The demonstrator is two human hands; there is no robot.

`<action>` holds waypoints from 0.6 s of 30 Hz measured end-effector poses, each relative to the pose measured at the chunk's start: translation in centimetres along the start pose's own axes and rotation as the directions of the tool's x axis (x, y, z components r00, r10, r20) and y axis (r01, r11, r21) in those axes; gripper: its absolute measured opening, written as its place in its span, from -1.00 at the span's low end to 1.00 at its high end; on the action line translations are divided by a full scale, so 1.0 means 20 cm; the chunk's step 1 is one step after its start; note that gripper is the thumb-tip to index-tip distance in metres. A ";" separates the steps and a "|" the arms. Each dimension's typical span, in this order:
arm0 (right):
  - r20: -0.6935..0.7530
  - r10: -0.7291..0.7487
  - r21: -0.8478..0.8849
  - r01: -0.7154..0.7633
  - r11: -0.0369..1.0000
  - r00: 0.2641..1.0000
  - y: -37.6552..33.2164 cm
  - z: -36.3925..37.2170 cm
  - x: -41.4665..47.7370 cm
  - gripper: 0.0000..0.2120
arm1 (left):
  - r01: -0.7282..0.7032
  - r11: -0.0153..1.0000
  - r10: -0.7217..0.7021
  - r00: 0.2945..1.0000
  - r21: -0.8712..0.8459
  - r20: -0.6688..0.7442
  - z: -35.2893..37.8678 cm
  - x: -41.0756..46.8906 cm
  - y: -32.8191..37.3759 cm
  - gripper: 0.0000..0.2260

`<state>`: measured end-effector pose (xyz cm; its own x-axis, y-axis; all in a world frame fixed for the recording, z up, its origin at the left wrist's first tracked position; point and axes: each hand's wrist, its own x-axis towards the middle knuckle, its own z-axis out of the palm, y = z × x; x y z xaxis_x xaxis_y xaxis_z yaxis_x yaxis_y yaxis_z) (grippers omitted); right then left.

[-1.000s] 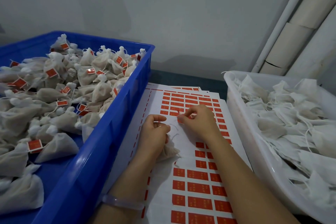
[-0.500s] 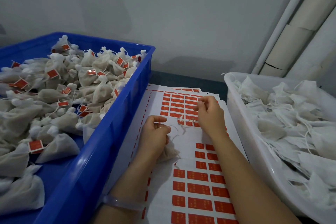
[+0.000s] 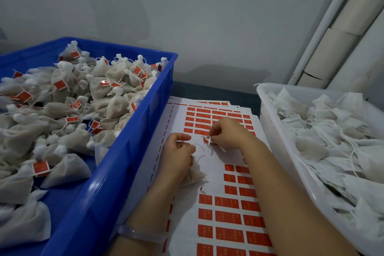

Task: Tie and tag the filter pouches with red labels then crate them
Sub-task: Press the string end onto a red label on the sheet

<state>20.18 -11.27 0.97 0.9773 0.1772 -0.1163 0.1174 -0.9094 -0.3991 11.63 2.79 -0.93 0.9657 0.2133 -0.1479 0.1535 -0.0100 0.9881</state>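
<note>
Head view, looking down at a work surface. A white paper label sheet [image 3: 218, 158] lies in the centre, printed with rows of red rectangles and bare across its middle.

The left hand [image 3: 177, 151] sits near the centre of the sheet. Its fingers are curled round a small off-white fabric filter pouch [image 3: 194, 176], which rests on the paper and shows just below the palm. A thin white string [image 3: 204, 148] loops from this hand towards the right.

The right hand [image 3: 227, 133], just to the right and slightly farther away, pinches a single red label [image 3: 207, 140] between thumb and fingertips. The string's end meets the label there, but whether they are joined cannot be told.

On the left stands a deep blue plastic crate [image 3: 124, 151], heaped with tied pouches [image 3: 114, 108] that carry red tags. On the right is a translucent white plastic tub [image 3: 291, 162] full of limp untagged pouches [image 3: 332, 131] with loose strings.

A clear bangle [image 3: 141, 234] circles the left wrist. A grey wall [image 3: 187, 16] closes the far side, with a white pipe [image 3: 324, 23] at the upper right
</note>
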 end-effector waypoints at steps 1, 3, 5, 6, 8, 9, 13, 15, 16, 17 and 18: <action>0.018 -0.012 0.020 0.011 1.000 1.000 0.00 0.00 -0.01 -0.87 | -0.001 1.000 0.001 1.000 0.001 -0.002 0.00 0.00 0.00 -0.83; 0.051 -0.024 0.061 0.021 0.998 0.998 -0.01 0.01 -0.02 -0.89 | 0.001 1.000 -0.001 1.000 0.000 -0.004 0.00 0.00 0.00 -0.83; 0.061 -0.033 0.042 0.030 0.999 0.998 -0.02 0.02 -0.03 -0.80 | -0.001 1.000 0.001 1.000 -0.004 -0.002 0.00 0.00 0.00 -0.83; 0.039 -0.027 0.017 0.026 1.000 0.999 -0.02 0.03 -0.04 -0.75 | -0.002 1.000 0.002 1.000 -0.003 -0.002 0.00 0.00 0.00 -0.83; -0.053 -0.005 0.014 0.006 1.000 0.999 -0.01 0.04 -0.03 -0.80 | -0.001 1.000 0.001 1.000 0.002 -0.006 0.00 0.00 0.00 -0.83; -0.101 0.009 0.046 -0.005 0.999 0.995 0.00 0.04 -0.03 -0.85 | 0.001 1.000 -0.001 1.000 0.005 -0.009 0.00 0.00 0.00 -0.83; -0.194 0.105 0.252 -0.054 0.966 0.975 0.03 0.06 -0.02 -0.87 | 0.007 1.000 -0.007 1.000 0.008 -0.014 0.00 0.00 0.00 -0.83; -0.229 0.161 0.318 -0.083 0.945 0.960 0.04 0.06 0.00 -0.82 | 0.009 1.000 -0.009 1.000 0.005 -0.010 0.00 0.00 0.00 -0.83; -0.243 0.189 0.348 -0.097 0.932 0.951 0.05 0.05 0.01 -0.80 | 0.010 1.000 -0.010 1.000 0.005 -0.009 0.00 0.00 0.00 -0.83; -0.257 0.223 0.379 -0.115 0.918 0.940 0.05 0.04 0.03 -0.78 | 0.009 1.000 -0.009 1.000 0.004 -0.009 0.00 0.00 -0.01 -0.83; -0.270 0.260 0.407 -0.135 0.904 0.927 0.06 0.03 0.04 -0.78 | 0.008 1.000 -0.008 1.000 0.003 -0.008 0.00 0.00 -0.01 -0.83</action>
<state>20.94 -11.96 -0.17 0.9842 -0.1735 0.0340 -0.0974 -0.6926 -0.7147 11.66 2.90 -1.08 0.9627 0.2214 -0.1555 0.1620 -0.0115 0.9867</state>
